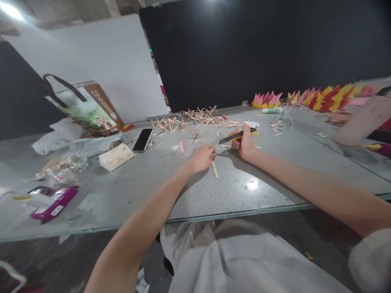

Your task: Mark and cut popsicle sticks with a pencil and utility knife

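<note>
While no label reads clearly, right hand [246, 145] grips cutter [237, 136].

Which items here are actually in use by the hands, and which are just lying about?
In use:
- left hand pressing down a wooden stick
- right hand gripping a yellow utility knife
- pile of stick crosses, likely the same work

Lying about:
- phone
- carton bag
- purple packet
- paper flowers

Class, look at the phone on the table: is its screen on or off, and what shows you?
Off. The phone lies flat on the table, screen up, and the glass is uniformly black with no lit content.
</note>
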`<state>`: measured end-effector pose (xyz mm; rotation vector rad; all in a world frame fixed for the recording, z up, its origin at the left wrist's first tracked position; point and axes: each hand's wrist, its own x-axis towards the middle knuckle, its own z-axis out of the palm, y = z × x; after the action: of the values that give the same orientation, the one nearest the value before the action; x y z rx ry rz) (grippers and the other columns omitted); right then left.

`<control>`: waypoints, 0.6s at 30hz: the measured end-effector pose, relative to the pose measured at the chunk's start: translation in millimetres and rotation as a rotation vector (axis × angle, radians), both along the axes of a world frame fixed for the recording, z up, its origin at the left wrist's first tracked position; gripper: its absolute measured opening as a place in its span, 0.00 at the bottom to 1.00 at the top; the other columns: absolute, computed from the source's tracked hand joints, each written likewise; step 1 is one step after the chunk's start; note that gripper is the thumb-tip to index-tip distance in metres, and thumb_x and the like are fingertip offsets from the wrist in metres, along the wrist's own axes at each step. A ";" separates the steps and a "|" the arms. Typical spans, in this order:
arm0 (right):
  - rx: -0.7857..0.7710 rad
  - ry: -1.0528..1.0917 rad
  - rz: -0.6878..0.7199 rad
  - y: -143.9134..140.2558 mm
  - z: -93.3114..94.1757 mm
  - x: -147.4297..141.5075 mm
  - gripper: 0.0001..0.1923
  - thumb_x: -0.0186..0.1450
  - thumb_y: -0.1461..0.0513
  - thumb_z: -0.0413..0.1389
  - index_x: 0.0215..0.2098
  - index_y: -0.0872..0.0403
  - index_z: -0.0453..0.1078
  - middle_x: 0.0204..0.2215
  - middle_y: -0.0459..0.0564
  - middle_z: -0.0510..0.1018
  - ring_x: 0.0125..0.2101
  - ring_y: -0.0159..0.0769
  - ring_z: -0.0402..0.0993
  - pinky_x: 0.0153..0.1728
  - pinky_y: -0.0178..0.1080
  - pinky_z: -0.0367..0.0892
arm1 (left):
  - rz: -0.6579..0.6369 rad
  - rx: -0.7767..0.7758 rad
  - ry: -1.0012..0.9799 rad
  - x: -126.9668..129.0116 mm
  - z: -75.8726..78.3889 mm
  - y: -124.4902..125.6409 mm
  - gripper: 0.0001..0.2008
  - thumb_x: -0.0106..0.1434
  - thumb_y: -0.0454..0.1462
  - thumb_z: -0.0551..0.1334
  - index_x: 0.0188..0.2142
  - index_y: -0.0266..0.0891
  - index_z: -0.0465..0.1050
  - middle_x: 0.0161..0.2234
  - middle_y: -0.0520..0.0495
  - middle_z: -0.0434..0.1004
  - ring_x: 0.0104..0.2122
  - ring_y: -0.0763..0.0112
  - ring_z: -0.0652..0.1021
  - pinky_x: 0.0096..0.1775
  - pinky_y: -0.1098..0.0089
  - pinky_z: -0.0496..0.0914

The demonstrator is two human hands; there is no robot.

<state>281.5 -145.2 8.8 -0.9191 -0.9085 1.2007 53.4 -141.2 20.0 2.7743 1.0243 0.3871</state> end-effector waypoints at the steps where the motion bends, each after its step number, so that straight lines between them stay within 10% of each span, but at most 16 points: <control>1: -0.016 0.015 -0.082 -1.4 1.3 -2.3 0.35 0.67 0.29 0.47 0.28 0.49 0.65 0.09 0.38 0.54 0.14 0.29 0.44 0.20 0.42 0.48 | -0.037 -0.032 -0.023 -1.4 1.6 1.6 0.11 0.75 0.34 0.56 0.41 0.38 0.78 0.46 0.40 0.79 0.51 0.57 0.77 0.55 0.58 0.70; 8: -0.055 0.019 -0.163 -5.4 2.8 -10.1 0.33 0.71 0.34 0.47 0.29 0.52 0.71 0.08 0.39 0.55 0.13 0.30 0.46 0.20 0.42 0.51 | -0.137 -0.261 -0.057 -8.5 7.2 5.4 0.09 0.65 0.43 0.70 0.40 0.41 0.78 0.42 0.47 0.78 0.41 0.63 0.78 0.44 0.65 0.72; 18: -0.040 -0.031 -0.143 -7.7 2.5 -12.3 0.31 0.71 0.35 0.49 0.24 0.48 0.63 0.07 0.40 0.56 0.13 0.30 0.47 0.20 0.42 0.48 | -0.144 -0.281 -0.123 -6.7 2.2 7.8 0.07 0.68 0.39 0.64 0.41 0.40 0.78 0.39 0.48 0.79 0.38 0.65 0.77 0.43 0.65 0.70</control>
<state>269.2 -152.9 11.3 -1.0199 -0.8315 1.0884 46.7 -133.4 22.2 2.5190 0.7784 0.3582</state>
